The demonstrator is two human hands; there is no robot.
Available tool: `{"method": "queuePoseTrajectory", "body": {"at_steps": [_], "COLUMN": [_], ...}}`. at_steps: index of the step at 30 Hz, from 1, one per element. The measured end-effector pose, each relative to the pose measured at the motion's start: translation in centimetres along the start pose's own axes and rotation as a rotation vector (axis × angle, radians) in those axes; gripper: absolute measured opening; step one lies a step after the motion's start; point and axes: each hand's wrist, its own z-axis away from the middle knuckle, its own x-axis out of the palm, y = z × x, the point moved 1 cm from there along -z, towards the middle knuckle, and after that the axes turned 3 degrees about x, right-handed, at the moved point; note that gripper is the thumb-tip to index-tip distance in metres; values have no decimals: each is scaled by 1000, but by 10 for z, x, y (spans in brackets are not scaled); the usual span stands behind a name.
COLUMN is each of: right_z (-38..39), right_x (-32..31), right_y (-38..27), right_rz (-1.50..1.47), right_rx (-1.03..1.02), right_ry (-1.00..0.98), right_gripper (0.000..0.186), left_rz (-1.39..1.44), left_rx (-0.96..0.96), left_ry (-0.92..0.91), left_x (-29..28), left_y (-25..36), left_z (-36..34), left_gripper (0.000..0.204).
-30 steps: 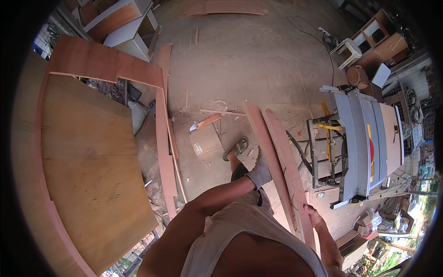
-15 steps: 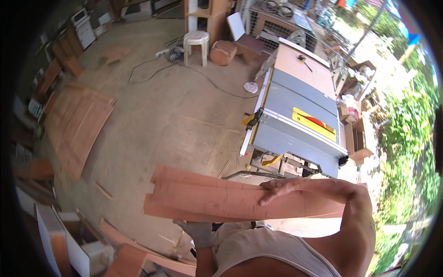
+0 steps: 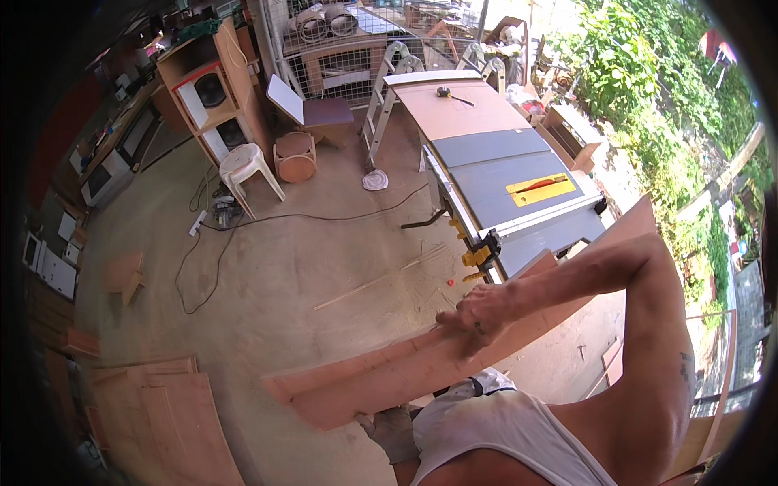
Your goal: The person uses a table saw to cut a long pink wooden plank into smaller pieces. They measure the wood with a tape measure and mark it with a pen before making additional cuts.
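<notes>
Long reddish-brown plywood strips, overlapping one another, lie slanted across the front of my body. My bare right hand grips their upper edge, its thumb lying across the face and its fingers over the far side. At the lower edge, near the left end, my left hand in a grey glove supports the strips; most of its fingers are hidden behind the wood. Ahead and to the right stands a table saw with a yellow insert around a red part. The strips' right end overlaps the saw's near corner.
A tape measure rests on the saw's outfeed board. A stepladder stands behind it. Farther left are a white stool, a round wooden piece and a cable on the floor. Plywood panels lie lower left.
The strips have tilted, their right end rising and left end dropping, with both hands still on them. My view has swung to the right, and the table saw now appears more to the left.
</notes>
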Motion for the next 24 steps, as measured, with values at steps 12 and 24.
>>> {"method": "queuePoseTrajectory", "body": {"at_steps": [12,24], "right_z": [-66,-191], "right_x": [-175,-270], "right_y": [153,357], "right_rz": [140,-137], "right_rx": [-73,-54], "right_ry": [366,314], "right_gripper": [84,93], "left_rz": [-140,-568], "left_rx": [123,-98], "left_ry": [135,116], "left_x": [117,265], "left_y": [92,1], "left_z": [-286,-540], "left_gripper": [54,53]}}
